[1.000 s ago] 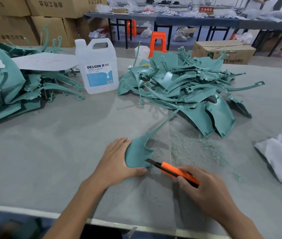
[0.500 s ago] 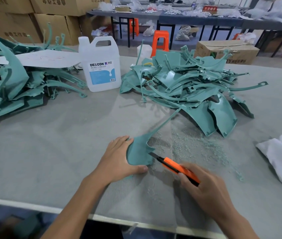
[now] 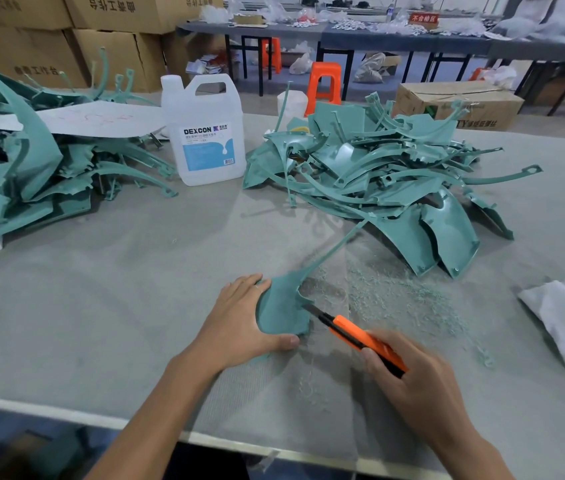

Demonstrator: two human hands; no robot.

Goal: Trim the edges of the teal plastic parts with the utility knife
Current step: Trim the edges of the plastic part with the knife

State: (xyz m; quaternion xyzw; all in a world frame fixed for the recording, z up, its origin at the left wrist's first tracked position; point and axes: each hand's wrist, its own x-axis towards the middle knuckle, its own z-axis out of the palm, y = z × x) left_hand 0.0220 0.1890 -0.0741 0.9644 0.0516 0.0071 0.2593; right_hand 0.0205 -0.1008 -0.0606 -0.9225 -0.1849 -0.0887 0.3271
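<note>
Judging by the mess, this job looked somewhere in the middle. A spread of teal shavings (image 3: 395, 292) covered the table (image 3: 101, 289) just right of the work spot, so a fair bit of trimming had apparently been done. Two big piles of teal parts sat at the back, the left heap (image 3: 14, 168) and the right heap (image 3: 378, 174). Honestly, I couldn't tell which was the finished lot and which was waiting, so plenty may have been left.

The teal part (image 3: 283, 310) being worked on lay on the table near the front edge, with its long thin arm pointing away toward the right heap. The left hand (image 3: 239, 323) steadied it, fingers fairly straight and close together along the part's left edge and thumb (image 3: 288, 341) pressed at its near corner. So it was braced against the part, not wrapped round it.

The right hand (image 3: 412, 382) had its fingers curled tight round the orange utility knife (image 3: 360, 336). The blade tip met the part's right edge at a little notch. The left thumb sat close to the blade, which seemed like the thing to watch.
</note>
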